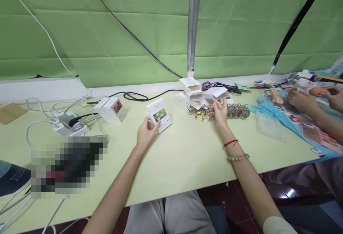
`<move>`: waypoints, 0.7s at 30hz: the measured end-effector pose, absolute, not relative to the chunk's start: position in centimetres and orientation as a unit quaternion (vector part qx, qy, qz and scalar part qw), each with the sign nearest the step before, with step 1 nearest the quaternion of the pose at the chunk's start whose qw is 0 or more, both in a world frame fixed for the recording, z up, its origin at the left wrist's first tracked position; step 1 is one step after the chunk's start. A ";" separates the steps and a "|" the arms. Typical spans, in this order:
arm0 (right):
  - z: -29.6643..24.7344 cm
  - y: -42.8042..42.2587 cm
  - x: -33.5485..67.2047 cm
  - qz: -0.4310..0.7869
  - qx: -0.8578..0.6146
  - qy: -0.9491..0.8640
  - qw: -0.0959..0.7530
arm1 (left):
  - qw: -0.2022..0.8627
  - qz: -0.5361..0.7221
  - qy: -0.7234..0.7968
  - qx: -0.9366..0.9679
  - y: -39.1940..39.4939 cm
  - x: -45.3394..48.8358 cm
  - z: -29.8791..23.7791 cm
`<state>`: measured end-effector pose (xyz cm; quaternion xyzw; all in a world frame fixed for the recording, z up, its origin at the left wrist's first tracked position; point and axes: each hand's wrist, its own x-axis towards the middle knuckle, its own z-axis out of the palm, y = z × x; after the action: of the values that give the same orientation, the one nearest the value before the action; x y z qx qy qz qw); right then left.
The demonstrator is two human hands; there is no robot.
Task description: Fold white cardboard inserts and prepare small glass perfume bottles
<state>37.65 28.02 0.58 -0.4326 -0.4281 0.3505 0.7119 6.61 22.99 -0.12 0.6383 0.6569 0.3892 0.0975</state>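
My left hand [146, 132] is closed on a small white box with a flower picture [159, 115], holding it just above the pale green table [182, 159]. My right hand [220, 111] reaches forward to a pile of small white boxes [194, 96] and a row of small round glass bottles [238, 110]. Its fingers are curled among small gold caps [201, 114] beside the pile. I cannot make out whether they pinch one. A red string and a bead bracelet circle my right wrist.
A white box with a red picture [111, 109] stands to the left, next to a power strip [70, 124] with cables. Another person's hands [301, 99] work over blue sheets and packets at the right. A green curtain hangs behind the table.
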 end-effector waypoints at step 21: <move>0.5 26.3 35.9 0.176 -0.475 -0.520 0.687 | -0.004 0.282 0.606 0.744 24.5 10.6 -1.4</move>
<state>35.90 26.33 0.54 -0.4755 -0.5204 0.1764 0.6870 10.62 24.54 -1.39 0.7442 0.6056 0.2817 -0.0045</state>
